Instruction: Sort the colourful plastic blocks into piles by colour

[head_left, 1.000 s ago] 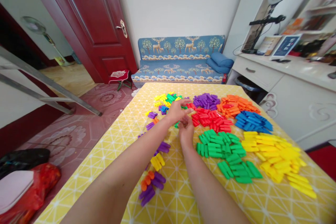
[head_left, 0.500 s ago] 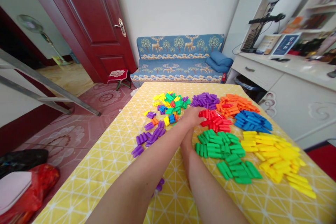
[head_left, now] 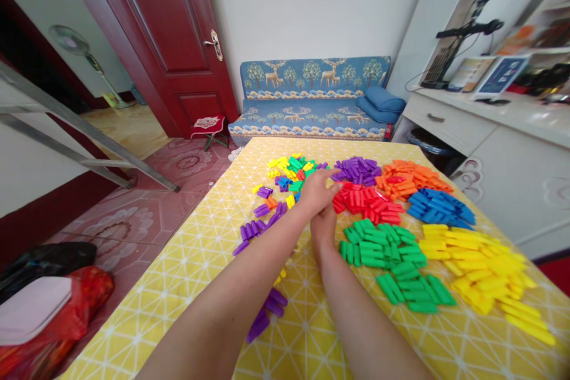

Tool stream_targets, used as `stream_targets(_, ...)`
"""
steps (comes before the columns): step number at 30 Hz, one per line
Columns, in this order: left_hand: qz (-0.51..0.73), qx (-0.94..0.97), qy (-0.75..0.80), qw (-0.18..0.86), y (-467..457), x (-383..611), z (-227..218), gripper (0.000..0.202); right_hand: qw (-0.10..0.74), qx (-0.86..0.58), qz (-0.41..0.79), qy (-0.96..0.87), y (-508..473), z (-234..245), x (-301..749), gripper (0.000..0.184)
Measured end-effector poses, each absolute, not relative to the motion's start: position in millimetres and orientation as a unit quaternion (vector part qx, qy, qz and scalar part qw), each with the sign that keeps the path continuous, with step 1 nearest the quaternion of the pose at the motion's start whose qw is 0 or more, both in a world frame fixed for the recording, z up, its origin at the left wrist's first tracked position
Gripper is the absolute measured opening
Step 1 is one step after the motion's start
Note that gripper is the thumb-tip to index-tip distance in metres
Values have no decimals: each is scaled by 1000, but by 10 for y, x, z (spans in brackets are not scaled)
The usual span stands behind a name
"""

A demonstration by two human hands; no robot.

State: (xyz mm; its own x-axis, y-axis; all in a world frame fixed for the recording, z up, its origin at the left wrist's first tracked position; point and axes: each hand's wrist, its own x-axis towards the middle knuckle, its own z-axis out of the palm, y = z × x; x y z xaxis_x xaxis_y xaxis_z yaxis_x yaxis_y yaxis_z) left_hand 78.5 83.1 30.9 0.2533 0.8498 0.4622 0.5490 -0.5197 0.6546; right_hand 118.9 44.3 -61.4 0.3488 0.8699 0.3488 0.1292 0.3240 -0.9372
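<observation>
On the table lie sorted piles of plastic building pieces by colour. My left hand (head_left: 317, 190) is above the near-left edge of the red pieces (head_left: 369, 202). Its thumb and a fingertip point right and stand apart, with nothing visible between them. Crossed just below it, my right hand (head_left: 323, 227) is partly covered by the left, and its fingers are hidden. The green pieces (head_left: 383, 246) lie right of my right wrist. Purple pieces (head_left: 356, 170) are piled beyond my hands. A mixed-colour group (head_left: 294, 167) sits behind my left hand.
Orange (head_left: 412, 178), blue (head_left: 439, 208) and yellow pieces (head_left: 481, 261) fill the table's right side. Loose purple pieces (head_left: 267, 314) lie by my left forearm. The patterned yellow tablecloth (head_left: 178, 273) covers the table. Beyond stands a blue sofa (head_left: 307, 110); a white cabinet (head_left: 512, 160) is at right.
My left hand has drawn back slightly left from the red pieces, and its thumb now shows apart. The view has shifted a little left, and more loose purple pieces show by my left forearm.
</observation>
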Motion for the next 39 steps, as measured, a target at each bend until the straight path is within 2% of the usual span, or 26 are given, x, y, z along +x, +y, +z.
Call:
stream_targets(3, 446, 696, 549, 124, 922, 374, 300, 32, 660, -500, 318, -461, 447, -606, 1158, 29)
stream_targets(6, 378, 685, 614, 106, 1028, -19, 175, 46, 671, -497, 339, -433, 448, -584, 1144, 36)
stream_targets(11, 331, 730, 585, 128, 1081, -265, -82, 52, 670, -497, 340, -434, 447, -570, 1146, 38)
stream_targets(17, 328, 719, 603, 107, 1035, -227, -70, 37, 642, -507, 329, -472, 419, -550, 1165, 41)
stream_targets(21, 360, 694, 616, 95, 821, -212, 103, 29, 585, -511, 253, -577, 333, -458, 1169, 52)
stream_targets(23, 430, 656, 603, 146, 638, -204, 158, 28, 542, -508, 185, -643, 285, -415, 1155, 61)
stream_targets(26, 488, 589, 566, 306, 358, -201, 136, 36, 483, -510, 111, -703, 238, -390, 1121, 65)
stream_targets(28, 501, 559, 548, 369, 222, -203, 76, 46, 457, -516, 89, -719, 224, -388, 1103, 60)
stream_targets(30, 509, 544, 543, 386, 142, -204, 21, 52, 432, -525, 77, -729, 215, -373, 1100, 52)
stream_targets(35, 512, 552, 558, 349, 61, -165, -8, 58, 404, -552, 65, -727, 169, -271, 1133, 30)
stream_targets(39, 493, 610, 550, 288, -10, -115, 12, 53, 413, -577, 56, -702, 144, -235, 1142, 21)
